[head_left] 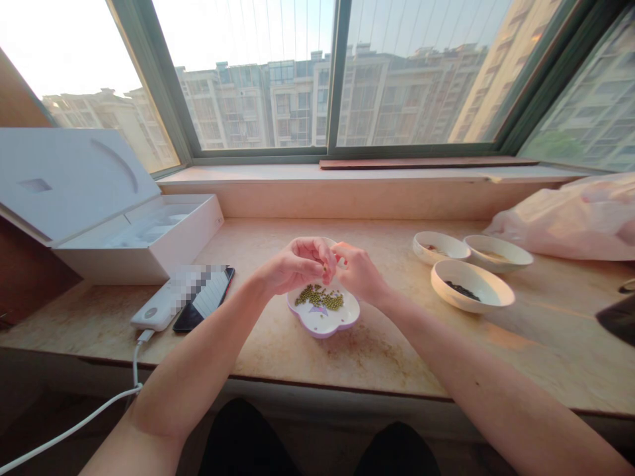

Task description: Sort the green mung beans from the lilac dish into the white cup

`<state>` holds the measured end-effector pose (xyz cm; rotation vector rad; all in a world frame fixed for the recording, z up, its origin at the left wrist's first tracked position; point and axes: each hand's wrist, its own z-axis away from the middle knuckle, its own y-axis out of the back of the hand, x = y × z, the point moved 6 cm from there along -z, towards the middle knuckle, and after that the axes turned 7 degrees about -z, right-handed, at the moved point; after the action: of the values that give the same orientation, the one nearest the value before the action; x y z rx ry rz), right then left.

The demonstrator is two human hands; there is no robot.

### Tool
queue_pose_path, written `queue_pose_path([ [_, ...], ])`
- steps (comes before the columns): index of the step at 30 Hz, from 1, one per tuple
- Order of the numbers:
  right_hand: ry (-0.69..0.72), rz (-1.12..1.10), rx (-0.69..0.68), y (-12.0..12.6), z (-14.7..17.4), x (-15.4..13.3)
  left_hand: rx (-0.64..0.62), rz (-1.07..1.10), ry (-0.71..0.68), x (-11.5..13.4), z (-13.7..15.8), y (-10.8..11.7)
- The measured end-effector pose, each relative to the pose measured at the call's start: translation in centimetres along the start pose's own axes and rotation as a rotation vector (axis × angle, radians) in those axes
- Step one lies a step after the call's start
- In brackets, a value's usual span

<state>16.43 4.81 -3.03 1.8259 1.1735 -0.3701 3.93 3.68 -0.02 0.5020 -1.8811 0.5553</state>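
A white, scalloped dish with a purple outer edge (323, 328) holds a scatter of green mung beans (317, 297). Above its far half, my left hand (297, 264) is closed, its thumb and fingers pinched together with a small mung bean (325, 269) at the tips. Facing it, my right hand (364, 274) is also closed, fingertips drawn together close to the left ones. Whatever the right fingers may hold is hidden. Part of the dish's far side lies behind both hands.
Three white bowls stand to the right: one with dark contents (496, 297), two behind it (419, 251). A pale plastic bag (570, 221) lies beyond. On the left are an open white box (183, 244), a phone (208, 297) and a white power bank (153, 311) with a cable (74, 426).
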Motion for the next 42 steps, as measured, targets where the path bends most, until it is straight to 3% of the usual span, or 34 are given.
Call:
queue_pose_path([
  [14,0.036,-0.019,-0.295,-3.0,1.2,0.0,-0.016,-0.035,0.112,-0.9,0.0,-0.1],
  [19,-0.002,-0.022,-0.245,-3.0,1.2,0.9,0.068,-0.04,0.093,-1.0,-0.3,0.2],
  [25,0.018,-0.008,-0.3,-2.9,1.2,0.2,0.239,-0.118,0.046,-1.1,-0.9,1.3],
  [28,0.046,0.03,-0.372,-3.3,1.5,-0.5,0.37,-0.356,-0.015,-1.3,-1.1,2.9],
  [31,0.098,0.108,-0.388,-3.7,1.9,-1.4,0.517,-0.854,-0.028,-1.6,-1.1,4.4],
  [34,0.118,0.152,-0.382,-3.8,2.1,-2.0,0.552,-1.294,0.057,-2.4,-1.3,5.3],
  [38,0.15,0.065,-0.513,-3.5,2.2,-2.1,0.552,-1.468,0.153,-3.2,-1.3,6.4],
  [42,0.027,-0.039,-0.634,-3.0,2.3,-0.7,0.562,-1.52,0.228,-3.6,-1.2,7.2],
])
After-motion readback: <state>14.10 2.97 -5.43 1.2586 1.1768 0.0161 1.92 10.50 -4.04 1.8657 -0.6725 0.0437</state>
